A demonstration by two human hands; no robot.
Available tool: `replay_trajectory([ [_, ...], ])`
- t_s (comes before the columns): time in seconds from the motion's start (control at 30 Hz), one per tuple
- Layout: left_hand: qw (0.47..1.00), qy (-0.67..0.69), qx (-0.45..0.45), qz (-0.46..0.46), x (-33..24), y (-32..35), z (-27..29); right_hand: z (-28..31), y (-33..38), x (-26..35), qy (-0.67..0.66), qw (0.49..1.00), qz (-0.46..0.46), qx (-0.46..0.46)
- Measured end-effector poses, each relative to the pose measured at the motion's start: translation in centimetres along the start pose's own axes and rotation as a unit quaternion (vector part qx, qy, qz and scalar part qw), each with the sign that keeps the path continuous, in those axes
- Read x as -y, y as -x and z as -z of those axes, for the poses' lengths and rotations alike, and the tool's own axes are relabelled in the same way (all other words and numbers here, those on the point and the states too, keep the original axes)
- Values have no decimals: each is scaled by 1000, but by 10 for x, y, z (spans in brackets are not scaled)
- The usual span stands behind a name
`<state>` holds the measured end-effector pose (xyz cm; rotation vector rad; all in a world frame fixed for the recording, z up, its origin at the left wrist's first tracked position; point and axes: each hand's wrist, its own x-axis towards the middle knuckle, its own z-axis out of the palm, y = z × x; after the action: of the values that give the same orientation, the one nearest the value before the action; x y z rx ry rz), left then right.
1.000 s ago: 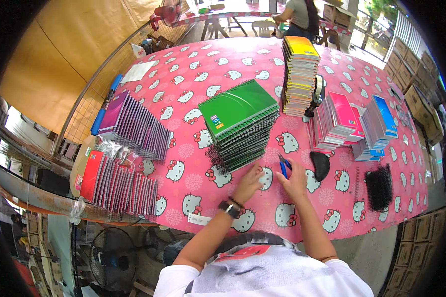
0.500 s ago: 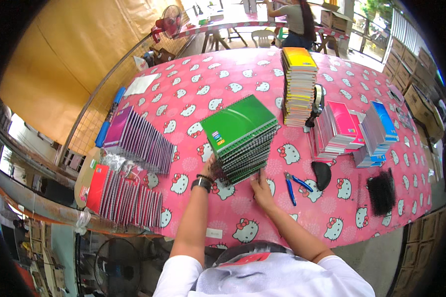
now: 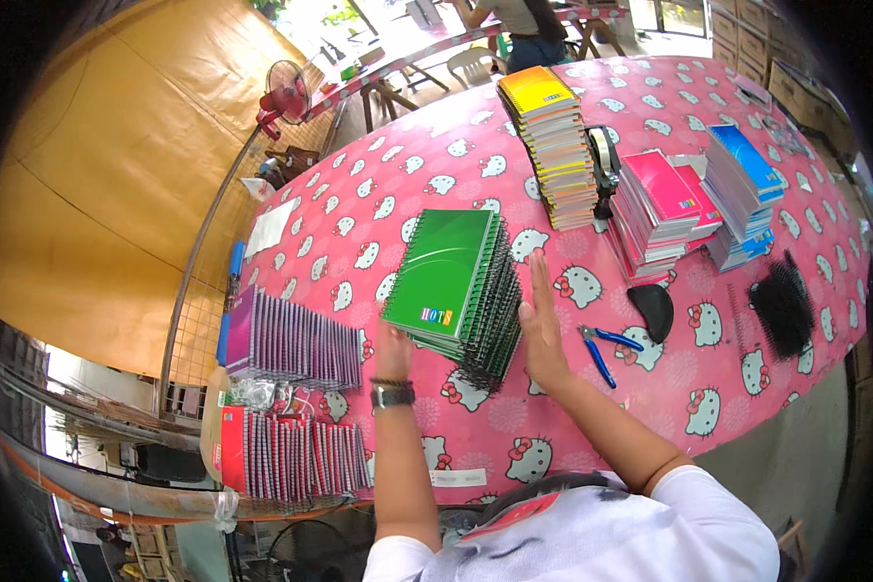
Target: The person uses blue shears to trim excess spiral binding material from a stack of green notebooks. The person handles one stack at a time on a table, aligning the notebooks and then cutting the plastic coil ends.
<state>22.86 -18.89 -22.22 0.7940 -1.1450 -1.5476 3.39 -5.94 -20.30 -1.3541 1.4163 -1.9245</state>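
A stack of green spiral notebooks (image 3: 443,272) stands in front of me on the pink table, its black wire bindings facing right. My left hand (image 3: 392,355) lies against the stack's near left corner; it is a little blurred and its fingertips are partly hidden by the notebooks. On the other side, my right hand (image 3: 543,335) is held upright and flat beside the bindings, fingers stretched out and thumb toward the stack. Whether its palm touches the wires I cannot tell. Blue-handled cutting pliers (image 3: 603,354) lie to the right of that hand.
Purple notebooks (image 3: 296,335) and red notebooks (image 3: 291,451) stand in rows at left. Yellow (image 3: 548,145), pink (image 3: 655,204) and blue notebooks (image 3: 744,179) are stacked at right, with a tape dispenser (image 3: 603,170), a black pouch (image 3: 652,310) and black binding wires (image 3: 784,306). A person (image 3: 529,29) sits beyond.
The green stack has been turned so its bindings face right instead of toward me. My right hand has moved from the stack's near bottom edge up along its right side. The view has shifted.
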Motion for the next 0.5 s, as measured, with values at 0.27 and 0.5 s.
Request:
replay_trajectory([
  [0.27, 919, 241, 293, 109, -48, -35, -43, -46, -17, 13, 81, 975, 206, -26],
  [0.5, 885, 289, 354, 91, -47, -50, -28, -58, -20, 9, 125, 969, 210, -17],
])
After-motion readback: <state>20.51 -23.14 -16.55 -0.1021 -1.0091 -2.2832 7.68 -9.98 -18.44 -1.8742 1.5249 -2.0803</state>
